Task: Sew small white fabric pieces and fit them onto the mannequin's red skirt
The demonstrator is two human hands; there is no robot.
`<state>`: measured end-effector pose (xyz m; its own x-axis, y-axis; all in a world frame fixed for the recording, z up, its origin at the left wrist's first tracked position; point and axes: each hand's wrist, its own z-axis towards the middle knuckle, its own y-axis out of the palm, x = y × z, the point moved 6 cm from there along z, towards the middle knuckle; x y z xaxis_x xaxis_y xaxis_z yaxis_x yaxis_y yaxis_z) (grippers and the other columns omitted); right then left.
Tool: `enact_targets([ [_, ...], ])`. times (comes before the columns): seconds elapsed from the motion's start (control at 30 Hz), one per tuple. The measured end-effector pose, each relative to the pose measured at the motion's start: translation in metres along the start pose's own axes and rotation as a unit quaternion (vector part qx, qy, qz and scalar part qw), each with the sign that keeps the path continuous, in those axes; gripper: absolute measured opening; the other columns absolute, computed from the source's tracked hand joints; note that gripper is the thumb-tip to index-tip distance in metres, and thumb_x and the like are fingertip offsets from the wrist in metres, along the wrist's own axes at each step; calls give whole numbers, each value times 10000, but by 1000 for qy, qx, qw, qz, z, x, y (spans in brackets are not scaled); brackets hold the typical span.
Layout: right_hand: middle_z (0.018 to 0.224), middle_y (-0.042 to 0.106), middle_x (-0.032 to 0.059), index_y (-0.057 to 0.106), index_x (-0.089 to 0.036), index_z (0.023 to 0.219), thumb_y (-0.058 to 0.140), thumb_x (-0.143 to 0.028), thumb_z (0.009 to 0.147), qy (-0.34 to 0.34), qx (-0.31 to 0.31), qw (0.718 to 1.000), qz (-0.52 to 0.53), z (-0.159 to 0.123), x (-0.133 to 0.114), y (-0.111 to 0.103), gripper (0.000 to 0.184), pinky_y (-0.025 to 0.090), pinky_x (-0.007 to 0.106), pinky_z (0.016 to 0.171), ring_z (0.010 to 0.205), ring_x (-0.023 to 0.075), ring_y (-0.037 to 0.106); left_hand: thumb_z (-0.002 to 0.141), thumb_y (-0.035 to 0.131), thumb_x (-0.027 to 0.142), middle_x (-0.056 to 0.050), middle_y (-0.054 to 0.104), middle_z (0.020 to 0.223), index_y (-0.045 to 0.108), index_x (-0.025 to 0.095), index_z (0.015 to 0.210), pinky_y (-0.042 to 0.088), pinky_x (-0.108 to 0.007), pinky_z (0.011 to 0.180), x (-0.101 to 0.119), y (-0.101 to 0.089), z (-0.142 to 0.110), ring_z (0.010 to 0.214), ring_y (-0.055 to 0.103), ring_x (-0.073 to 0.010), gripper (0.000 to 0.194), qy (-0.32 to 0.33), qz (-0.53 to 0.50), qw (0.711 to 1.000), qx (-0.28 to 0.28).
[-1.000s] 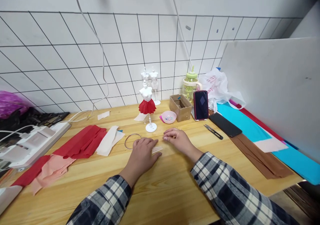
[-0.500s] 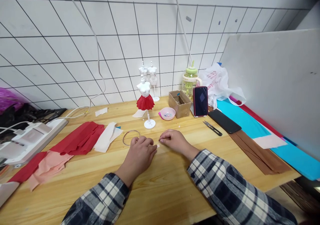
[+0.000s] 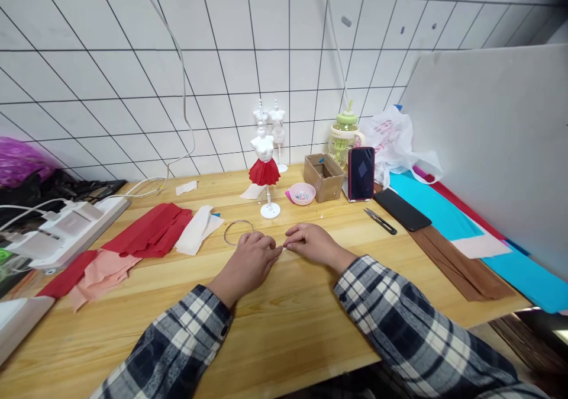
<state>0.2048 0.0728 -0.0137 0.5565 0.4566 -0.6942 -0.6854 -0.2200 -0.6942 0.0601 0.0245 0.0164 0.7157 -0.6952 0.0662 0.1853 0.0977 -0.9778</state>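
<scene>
A small white scrap (image 3: 284, 248), too small to name more exactly, lies between my fingertips just above the wooden table (image 3: 284, 322). My left hand (image 3: 251, 263) is closed, its thumb and forefinger pinching the scrap's left end. From the other side my right hand (image 3: 316, 245) pinches at the scrap with its fingers curled. Beside my left hand lies a thin metal ring (image 3: 225, 234). Beyond both hands stands a small white dress form (image 3: 263, 149) wearing a pleated red skirt (image 3: 264, 173).
A pink bowl of beads (image 3: 303, 195), a cardboard box (image 3: 335, 189) and a propped phone (image 3: 361, 174) stand at the back. Thread snips (image 3: 380, 221) and a black phone (image 3: 403, 209) lie right. Red cloth (image 3: 151, 230) and a power strip (image 3: 80, 230) are left.
My right fingertips have come down and left to meet the white scrap at my left fingertips. The whole view has shifted slightly; the objects on the table stay in place.
</scene>
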Motion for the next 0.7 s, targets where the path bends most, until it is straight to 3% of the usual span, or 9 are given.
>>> enact_targets([
  [0.37, 1150, 691, 19, 785, -325, 921, 619, -286, 856, -7, -17, 996, -85, -4, -10, -4, 182, 479, 342, 894, 1030, 211, 639, 949, 447, 220, -66, 643, 996, 662, 265, 1092, 348, -420, 808, 3, 0, 0, 927, 510, -246, 262, 1, 8, 1000, -28],
  [0.57, 1131, 708, 61, 784, -272, 939, 522, -289, 913, -49, -62, 966, -247, -16, -41, -4, 264, 481, 359, 800, 956, 257, 634, 934, 446, 176, -90, 627, 1085, 550, 219, 1289, 357, -427, 841, 10, 8, -8, 974, 507, -259, 373, -20, 63, 997, -31],
  [0.7, 1189, 689, 24, 759, -294, 1032, 467, -326, 944, -49, -85, 959, -265, -18, -43, -5, 306, 481, 352, 833, 1005, 242, 620, 916, 470, 167, -91, 626, 1115, 535, 233, 1304, 336, -440, 890, 16, 5, -10, 1013, 513, -264, 399, -25, 115, 993, -31],
])
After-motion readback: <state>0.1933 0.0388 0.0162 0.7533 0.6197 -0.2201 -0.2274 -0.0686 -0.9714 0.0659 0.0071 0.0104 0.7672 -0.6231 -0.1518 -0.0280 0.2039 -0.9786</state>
